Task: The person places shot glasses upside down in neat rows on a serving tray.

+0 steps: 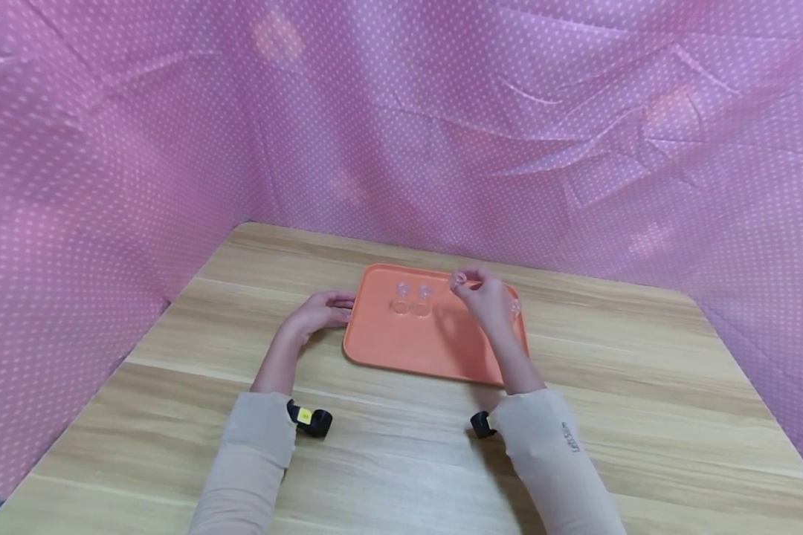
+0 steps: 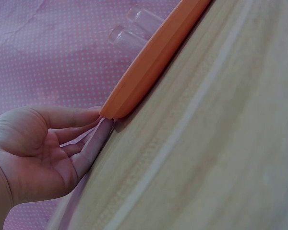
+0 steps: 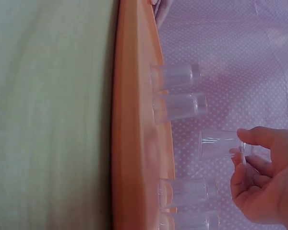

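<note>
My left hand (image 1: 321,310) is at the left edge of an orange tray (image 1: 401,349). In the left wrist view, its thumb and fingers pinch the tray's corner (image 2: 116,111), thumb on one side and fingers below. My right hand (image 1: 488,297) holds a small clear cup (image 3: 218,143) near its rim, upright and raised above the tray, with thumb and fingertips around it. Two more clear cups (image 3: 175,76) stand side by side on the tray's left half. Another pair (image 3: 187,192) stands toward the right end, mostly hidden behind the right hand in the head view.
The tray lies on a light wood-grain table (image 1: 388,461). Pink dotted cloth (image 1: 401,134) hangs around the back and sides. A black wrist camera (image 1: 314,422) sits at the left cuff, another (image 1: 482,425) at the right.
</note>
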`<state>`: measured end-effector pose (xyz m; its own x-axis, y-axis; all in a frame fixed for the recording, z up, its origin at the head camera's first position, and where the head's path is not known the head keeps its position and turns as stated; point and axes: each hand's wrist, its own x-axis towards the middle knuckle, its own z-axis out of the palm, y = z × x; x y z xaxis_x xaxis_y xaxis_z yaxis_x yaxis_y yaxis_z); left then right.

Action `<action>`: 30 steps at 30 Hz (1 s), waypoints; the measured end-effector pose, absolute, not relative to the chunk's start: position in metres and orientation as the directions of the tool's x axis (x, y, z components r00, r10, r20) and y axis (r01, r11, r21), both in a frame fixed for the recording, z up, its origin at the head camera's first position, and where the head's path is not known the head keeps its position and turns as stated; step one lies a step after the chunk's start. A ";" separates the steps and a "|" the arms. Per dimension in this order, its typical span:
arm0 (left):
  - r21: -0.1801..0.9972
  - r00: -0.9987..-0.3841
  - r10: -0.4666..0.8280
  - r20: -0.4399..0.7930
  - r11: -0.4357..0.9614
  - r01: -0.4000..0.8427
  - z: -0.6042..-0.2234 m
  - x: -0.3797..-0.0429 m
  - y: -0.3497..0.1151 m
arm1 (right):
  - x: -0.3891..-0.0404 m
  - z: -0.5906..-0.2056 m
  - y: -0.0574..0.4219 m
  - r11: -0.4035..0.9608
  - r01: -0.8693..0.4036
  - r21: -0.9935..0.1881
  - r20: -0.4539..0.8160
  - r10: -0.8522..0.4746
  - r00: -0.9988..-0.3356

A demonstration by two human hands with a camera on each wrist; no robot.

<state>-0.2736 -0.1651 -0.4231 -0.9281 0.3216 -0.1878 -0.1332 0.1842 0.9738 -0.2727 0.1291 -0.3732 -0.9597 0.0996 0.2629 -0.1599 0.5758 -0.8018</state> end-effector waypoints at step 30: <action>0.972 -0.928 0.316 -0.196 0.187 -0.142 -0.423 -0.274 -0.165 | -0.271 -0.397 0.116 0.560 -0.124 -0.820 0.209 0.090 -0.974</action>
<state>-0.2742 -0.1651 -0.4232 -0.9281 0.3164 -0.1963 -0.1418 0.1871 0.9721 -0.2711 0.1163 -0.3973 -0.9738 0.0902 0.2086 -0.1237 0.5595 -0.8195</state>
